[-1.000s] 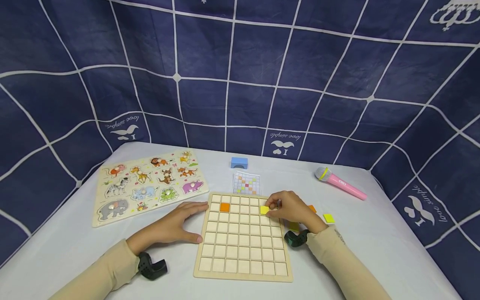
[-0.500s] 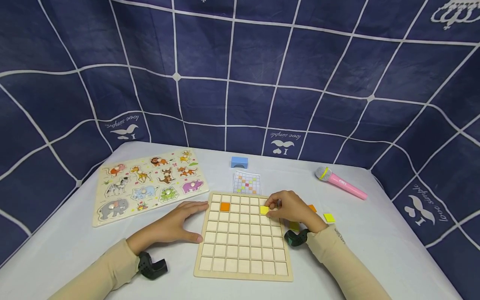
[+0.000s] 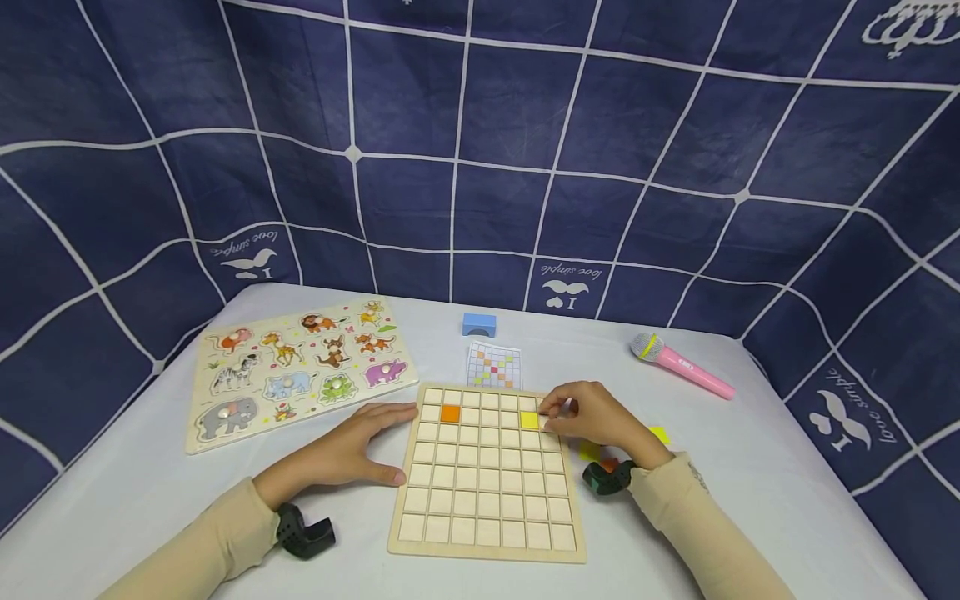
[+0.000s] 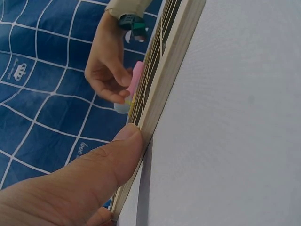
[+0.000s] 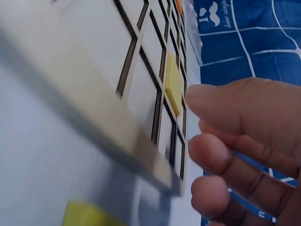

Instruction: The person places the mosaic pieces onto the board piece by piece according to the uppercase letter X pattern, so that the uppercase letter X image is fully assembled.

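Note:
A wooden grid board (image 3: 488,505) lies flat, with an orange tile (image 3: 450,413) and a yellow tile (image 3: 528,420) in its second row from the far edge. My left hand (image 3: 348,450) rests at the board's left edge, thumb and fingertips spread along it. In the left wrist view the thumb (image 4: 101,162) presses against the board's side. My right hand (image 3: 596,417) hovers over the far right of the board, just right of the yellow tile. The right wrist view shows the fingers loosely bent, apart from the yellow tile (image 5: 173,84) and holding nothing.
Loose yellow tiles (image 3: 588,451) and an orange-red tile (image 3: 610,464) lie right of the board, partly behind my right arm. A printed grid card (image 3: 493,365) and blue block (image 3: 478,325) sit beyond it. An animal puzzle (image 3: 300,367) is left, a pink microphone (image 3: 686,368) right.
My right hand has let go of the yellow tile and drawn slightly right, leaving it in its cell. The left hand stays in place.

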### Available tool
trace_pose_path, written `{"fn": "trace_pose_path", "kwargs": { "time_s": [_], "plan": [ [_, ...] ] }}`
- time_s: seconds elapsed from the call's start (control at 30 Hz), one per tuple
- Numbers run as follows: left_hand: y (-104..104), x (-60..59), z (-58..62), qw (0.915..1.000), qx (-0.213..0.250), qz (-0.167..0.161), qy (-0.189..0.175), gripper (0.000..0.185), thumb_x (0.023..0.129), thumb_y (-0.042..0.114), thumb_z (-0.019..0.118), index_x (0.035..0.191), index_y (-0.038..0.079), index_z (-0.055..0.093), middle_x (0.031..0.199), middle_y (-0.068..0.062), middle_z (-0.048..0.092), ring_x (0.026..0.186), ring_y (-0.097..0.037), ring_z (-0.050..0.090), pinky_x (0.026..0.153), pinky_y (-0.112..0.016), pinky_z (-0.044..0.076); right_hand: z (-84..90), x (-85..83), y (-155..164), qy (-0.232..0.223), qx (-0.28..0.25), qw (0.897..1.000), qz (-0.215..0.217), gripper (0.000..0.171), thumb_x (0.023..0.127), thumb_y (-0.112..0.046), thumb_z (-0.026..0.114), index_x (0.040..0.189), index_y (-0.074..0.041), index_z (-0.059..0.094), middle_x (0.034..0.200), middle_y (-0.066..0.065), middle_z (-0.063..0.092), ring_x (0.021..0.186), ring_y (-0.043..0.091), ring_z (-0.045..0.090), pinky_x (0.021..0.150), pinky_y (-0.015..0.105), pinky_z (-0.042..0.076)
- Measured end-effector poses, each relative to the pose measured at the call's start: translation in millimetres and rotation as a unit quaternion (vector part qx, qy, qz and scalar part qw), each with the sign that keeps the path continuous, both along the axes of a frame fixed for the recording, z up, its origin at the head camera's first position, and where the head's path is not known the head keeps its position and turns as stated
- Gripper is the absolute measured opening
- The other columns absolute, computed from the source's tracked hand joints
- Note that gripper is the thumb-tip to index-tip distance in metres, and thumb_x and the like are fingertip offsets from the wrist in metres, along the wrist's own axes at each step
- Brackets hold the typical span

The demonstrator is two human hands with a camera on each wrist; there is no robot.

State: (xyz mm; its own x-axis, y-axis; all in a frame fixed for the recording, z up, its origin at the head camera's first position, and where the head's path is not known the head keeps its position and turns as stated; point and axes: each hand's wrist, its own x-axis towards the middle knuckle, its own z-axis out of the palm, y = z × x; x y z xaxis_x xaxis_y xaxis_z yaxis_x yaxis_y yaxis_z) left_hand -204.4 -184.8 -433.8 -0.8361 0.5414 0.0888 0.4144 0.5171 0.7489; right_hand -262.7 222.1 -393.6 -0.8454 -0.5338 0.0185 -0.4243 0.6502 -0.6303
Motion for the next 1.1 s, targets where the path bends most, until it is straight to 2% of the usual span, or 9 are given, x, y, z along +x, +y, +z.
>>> {"fn": "trace_pose_path", "kwargs": {
  "time_s": [0.23, 0.4, 0.57, 0.73, 1.1],
  "plan": [
    [0, -0.5, -0.8, 1.0000, 0.000, 0.002, -0.001, 0.096, 0.082, 0.041, 0.095, 0.158, 0.000, 0.052, 0.165, -0.021, 0.047, 0.151, -0.050, 0.036, 0.121, -0.076, 0.025, 0.5, 3.7, 17, 0.004, -0.024, 1.000, 0.014, 0.016, 0.091, -0.006, 0.083, 0.107, -0.003, 0.081, 0.092, -0.003, 0.071, 0.067, 0.010, 0.053, 0.059, 0.023, 0.045],
    [-1, -0.5, -1.4, 1.0000, 0.001, 0.001, 0.001, 0.096, 0.082, 0.040, 0.095, 0.157, -0.001, 0.052, 0.164, -0.021, 0.047, 0.151, -0.050, 0.037, 0.121, -0.076, 0.026, 1.4, 5.1, 28, 0.002, -0.026, 1.000, 0.008, 0.017, 0.093, -0.006, 0.082, 0.110, -0.003, 0.081, 0.091, -0.003, 0.071, 0.067, 0.009, 0.053, 0.057, 0.023, 0.045],
    [-1, -0.1, -1.3, 1.0000, -0.001, 0.000, 0.005, 0.096, 0.082, 0.041, 0.094, 0.157, -0.001, 0.052, 0.164, -0.022, 0.047, 0.151, -0.051, 0.037, 0.121, -0.076, 0.026, 3.8, 5.6, 38, 0.008, -0.025, 1.000, -0.008, 0.018, 0.093, -0.004, 0.081, 0.110, -0.001, 0.081, 0.090, -0.003, 0.070, 0.077, 0.013, 0.057, 0.063, 0.024, 0.048],
    [-1, -1.0, -1.0, 1.0000, -0.004, 0.001, 0.007, 0.095, 0.083, 0.041, 0.094, 0.158, 0.000, 0.052, 0.164, -0.022, 0.047, 0.151, -0.051, 0.037, 0.121, -0.076, 0.026, 5.5, 4.0, 48, 0.009, -0.028, 0.999, -0.032, 0.016, 0.093, -0.004, 0.081, 0.109, 0.000, 0.080, 0.089, -0.002, 0.070, 0.078, 0.016, 0.059, 0.065, 0.024, 0.051],
    [0, -0.5, 0.0, 1.0000, -0.004, 0.000, 0.005, 0.095, 0.083, 0.041, 0.094, 0.157, -0.001, 0.053, 0.164, -0.022, 0.048, 0.151, -0.051, 0.037, 0.121, -0.076, 0.026, -1.0, -3.3, 67, 0.010, -0.028, 0.996, -0.078, 0.013, 0.095, -0.005, 0.078, 0.108, -0.003, 0.081, 0.091, 0.001, 0.073, 0.080, 0.021, 0.059, 0.062, 0.024, 0.052]
  ]
}}
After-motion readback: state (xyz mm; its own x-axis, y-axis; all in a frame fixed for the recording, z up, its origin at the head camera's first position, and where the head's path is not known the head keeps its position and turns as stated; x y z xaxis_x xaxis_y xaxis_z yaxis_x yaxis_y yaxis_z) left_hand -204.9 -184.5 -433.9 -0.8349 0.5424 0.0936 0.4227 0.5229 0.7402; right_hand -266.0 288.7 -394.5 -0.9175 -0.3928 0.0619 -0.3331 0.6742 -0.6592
